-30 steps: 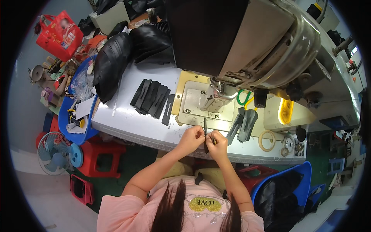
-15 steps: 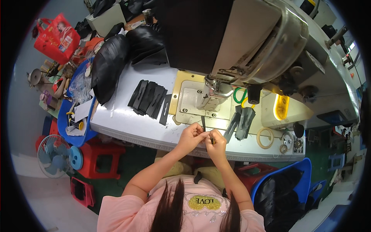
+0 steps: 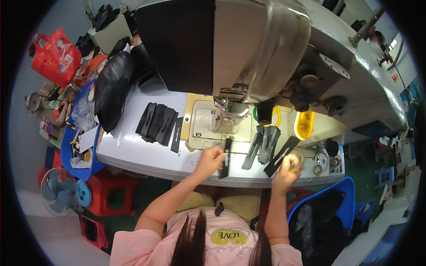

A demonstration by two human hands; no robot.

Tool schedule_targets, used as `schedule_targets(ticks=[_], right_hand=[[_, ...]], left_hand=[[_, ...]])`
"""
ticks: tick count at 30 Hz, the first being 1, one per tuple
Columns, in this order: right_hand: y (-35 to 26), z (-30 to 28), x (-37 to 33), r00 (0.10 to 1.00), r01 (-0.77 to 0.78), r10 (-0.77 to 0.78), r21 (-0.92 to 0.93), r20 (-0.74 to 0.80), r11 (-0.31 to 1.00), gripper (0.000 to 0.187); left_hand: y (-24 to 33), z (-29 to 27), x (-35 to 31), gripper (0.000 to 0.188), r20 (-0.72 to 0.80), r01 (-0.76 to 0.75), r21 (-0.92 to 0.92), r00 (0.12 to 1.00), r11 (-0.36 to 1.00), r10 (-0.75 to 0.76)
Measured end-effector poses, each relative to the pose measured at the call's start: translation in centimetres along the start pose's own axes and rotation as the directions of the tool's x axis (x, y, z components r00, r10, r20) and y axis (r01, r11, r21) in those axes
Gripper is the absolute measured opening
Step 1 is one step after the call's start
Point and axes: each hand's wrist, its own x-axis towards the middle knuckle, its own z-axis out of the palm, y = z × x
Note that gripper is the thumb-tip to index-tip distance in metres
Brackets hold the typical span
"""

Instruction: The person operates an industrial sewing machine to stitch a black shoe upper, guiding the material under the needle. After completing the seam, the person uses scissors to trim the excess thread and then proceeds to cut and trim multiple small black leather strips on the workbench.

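Left hand (image 3: 211,161) pinches a black strip (image 3: 227,151) at the near edge of the worktop (image 3: 124,142), near side of sewing machine (image 3: 262,44). Right hand (image 3: 287,172) blurred, cannot tell its grip; second strip (image 3: 285,148) against it, right of a pile (image 3: 268,146).

"Where is it brightest?"
"Around the yellow, elongated oval tray (image 3: 304,125), in yellowish glare."
"Anything blurred?"
"The bare right hand's fingers (image 3: 290,159), motion-smeared. Fisheye distortion curves the long pale-grey bench (image 3: 128,153); corners go black."
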Motion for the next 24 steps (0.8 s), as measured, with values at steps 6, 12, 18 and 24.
schedule_targets(ticks=[6,12,18,24], right_hand=[[5.8,0.1,3.0,0.967,-0.181,0.237,-0.398,0.095,0.899,0.015],[7.1,0.5,1.6,0.998,0.048,-0.02,-0.491,0.061,0.87,0.014],[3.5,6.1,-0.8,0.974,0.185,-0.147,-0.231,0.172,0.955,0.005],[2.5,9.2,-4.1,0.908,0.229,-0.153,-0.157,0.389,0.961,0.006]], left_hand=[[0.6,5.6,4.7,0.023,-0.011,-0.219,0.21,0.974,0.953,0.226],[0.4,-1.9,1.8,0.013,-0.207,-0.299,0.705,0.78,0.643,0.59],[-0.7,-9.6,0.8,0.009,-0.355,0.152,0.911,0.764,0.384,0.538],[-0.5,-9.7,1.1,0.01,-0.221,0.186,0.975,0.845,0.12,0.487]])
